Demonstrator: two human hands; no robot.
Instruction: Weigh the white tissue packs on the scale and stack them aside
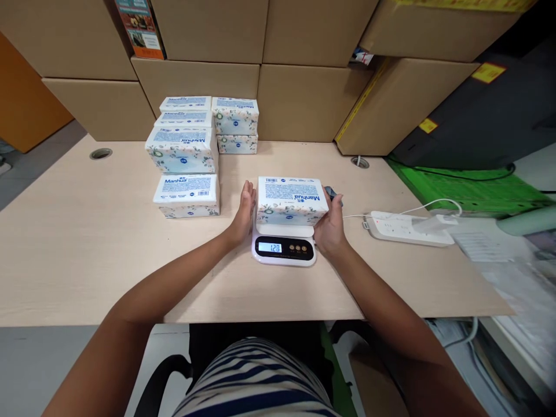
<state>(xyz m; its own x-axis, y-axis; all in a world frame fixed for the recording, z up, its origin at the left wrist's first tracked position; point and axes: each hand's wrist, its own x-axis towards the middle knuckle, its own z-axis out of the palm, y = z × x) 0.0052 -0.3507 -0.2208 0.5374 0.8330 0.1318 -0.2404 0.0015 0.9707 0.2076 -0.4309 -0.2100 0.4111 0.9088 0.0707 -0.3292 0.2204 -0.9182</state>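
A white tissue pack [291,200] with blue print and a floral edge rests on a small white digital scale [284,260], whose lit display seems to read 1.20 or 1.28. My left hand [244,215] stands upright beside the pack's left side, fingers stretched out and at most lightly touching it. At the pack's right end is my right hand [332,227], its palm and thumb against the corner and the other fingers partly hidden behind. More packs of the same kind stand stacked [182,152] at the back left of the table.
Cardboard boxes [299,104] form a wall along the table's [87,243] back edge. On the right lie a white power strip [408,229] with a cable and a green surface [473,191]. Two cable holes are set near the back edge.
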